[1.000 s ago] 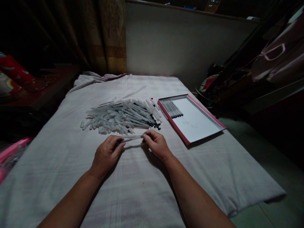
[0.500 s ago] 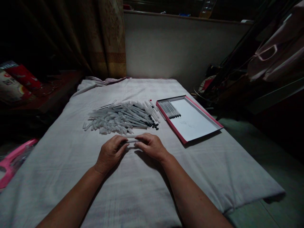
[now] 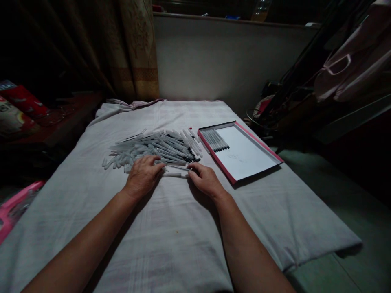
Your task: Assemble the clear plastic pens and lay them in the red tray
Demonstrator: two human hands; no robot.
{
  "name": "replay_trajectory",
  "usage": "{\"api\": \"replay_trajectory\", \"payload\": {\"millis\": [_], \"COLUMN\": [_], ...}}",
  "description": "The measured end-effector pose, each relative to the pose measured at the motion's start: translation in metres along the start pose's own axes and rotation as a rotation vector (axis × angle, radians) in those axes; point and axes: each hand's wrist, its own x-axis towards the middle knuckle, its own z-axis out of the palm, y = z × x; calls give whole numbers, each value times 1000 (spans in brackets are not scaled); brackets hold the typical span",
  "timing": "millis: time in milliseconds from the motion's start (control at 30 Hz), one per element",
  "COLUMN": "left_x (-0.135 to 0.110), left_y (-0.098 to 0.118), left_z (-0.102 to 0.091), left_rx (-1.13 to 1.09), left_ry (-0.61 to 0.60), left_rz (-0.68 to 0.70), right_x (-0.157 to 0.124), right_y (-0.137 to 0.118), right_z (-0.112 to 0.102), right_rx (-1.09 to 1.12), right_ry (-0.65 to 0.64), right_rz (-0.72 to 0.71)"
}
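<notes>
A heap of clear pen parts (image 3: 149, 146), mixed with dark refills and black tips, lies on the cloth. My left hand (image 3: 143, 175) is at the heap's near edge, its thumb and forefinger apart; no object shows plainly between them. My right hand (image 3: 206, 179) pinches one end of a thin pen refill (image 3: 179, 167), which points left toward my left fingers. Just below it, a clear pen barrel (image 3: 172, 175) rests between the hands. To the right, a shallow red-edged box (image 3: 253, 158) holds a row of pens (image 3: 216, 140) with black ends.
A few clear barrels (image 3: 193, 142) lie between the heap and the box, near a small red piece (image 3: 190, 128). The pale cloth (image 3: 171, 252) covers the table. At far left are a red packet (image 3: 27, 99) and a pink plastic object (image 3: 15, 205).
My hands have moved apart and slightly forward, the left one toward the heap. They held thin clear pieces together before; now a barrel lies on the cloth and the right hand has the refill.
</notes>
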Motion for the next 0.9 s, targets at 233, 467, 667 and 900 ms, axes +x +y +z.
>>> {"api": "replay_trajectory", "payload": {"millis": [233,467,667,900], "left_x": [9,-40,-61,-58], "left_y": [-3,10,17,20], "left_z": [1,-5,-3,-5], "left_rx": [-9,-397,-592,-597], "left_ry": [-5,122,140,111], "left_rz": [41,-227,-400,-366], "right_x": [1,-1,-5,-7], "right_y": [2,-2,-8,-9], "right_z": [5,5,7,10], "right_rx": [98,307,310,258], "right_ry": [65,54,-74,-114], "right_rz": [-26,-80,-107,-99]}}
